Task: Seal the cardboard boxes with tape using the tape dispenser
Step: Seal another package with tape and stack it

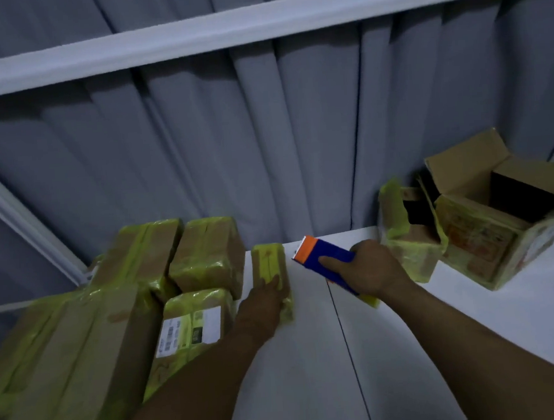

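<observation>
A small cardboard box (268, 266) wrapped in yellow-green tape lies on the white table (412, 348) near its far edge. My left hand (262, 305) holds its near end, fingers over the top. My right hand (369, 268) grips a blue tape dispenser (325, 255) with an orange front end, held just above the table to the right of the small box. A bit of yellow tape shows under my right hand. Several taped boxes (206, 252) are piled at the left.
Two open cardboard boxes (488, 213) with raised flaps stand at the back right, one smaller (407, 242) beside my right hand. A labelled taped box (192, 326) lies by my left forearm. Grey curtains hang behind the table. A seam (346, 343) runs down the tabletop.
</observation>
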Motion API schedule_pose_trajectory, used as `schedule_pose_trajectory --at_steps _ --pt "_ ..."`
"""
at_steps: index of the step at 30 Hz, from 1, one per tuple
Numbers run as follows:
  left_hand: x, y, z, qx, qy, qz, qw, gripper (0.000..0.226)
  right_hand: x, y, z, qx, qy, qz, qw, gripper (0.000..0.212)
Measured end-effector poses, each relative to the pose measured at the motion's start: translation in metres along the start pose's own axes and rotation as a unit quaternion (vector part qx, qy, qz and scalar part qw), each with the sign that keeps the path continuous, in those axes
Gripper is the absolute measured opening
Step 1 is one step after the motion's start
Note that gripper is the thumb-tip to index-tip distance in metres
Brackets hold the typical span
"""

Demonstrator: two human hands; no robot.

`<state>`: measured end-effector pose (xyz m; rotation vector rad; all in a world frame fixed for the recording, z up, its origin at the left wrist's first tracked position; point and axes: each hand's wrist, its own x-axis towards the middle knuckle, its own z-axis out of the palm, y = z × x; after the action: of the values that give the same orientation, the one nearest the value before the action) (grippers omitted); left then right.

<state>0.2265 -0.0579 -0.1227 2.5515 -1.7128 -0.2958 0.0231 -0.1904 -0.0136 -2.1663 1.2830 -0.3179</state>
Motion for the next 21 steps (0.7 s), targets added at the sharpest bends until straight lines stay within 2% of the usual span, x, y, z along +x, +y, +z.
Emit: schedule_pose_trajectory --at_steps 5,11,15,18,21 --pt "0.048 -0.028 0.004 0.044 -0.008 -0.039 0.998 0.059 0.024 -0.006 0.013 0.069 0.012 -0.007 0.998 0.059" --pt "0.065 -0.042 -0.012 0.118 0.001 -0.079 0.990 0.062 0.029 -0.007 0.028 0.074 0.003 -0.013 0.997 0.063" --pt "0.055 -0.034 -0.011 0.128 -0.001 -0.087 0.988 0.076 0.024 -0.007 0.014 0.102 0.020 -0.001 0.995 0.062" --pt "0.050 -0.009 -0.027 0.073 0.054 -0.043 0.995 0.080 0.012 -0.005 -0.012 0.119 0.036 0.003 0.992 0.057" --pt "0.049 0.043 -0.060 -0.022 0.117 0.030 0.992 0.060 -0.010 0.009 -0.050 0.162 0.088 0.019 0.983 0.055"
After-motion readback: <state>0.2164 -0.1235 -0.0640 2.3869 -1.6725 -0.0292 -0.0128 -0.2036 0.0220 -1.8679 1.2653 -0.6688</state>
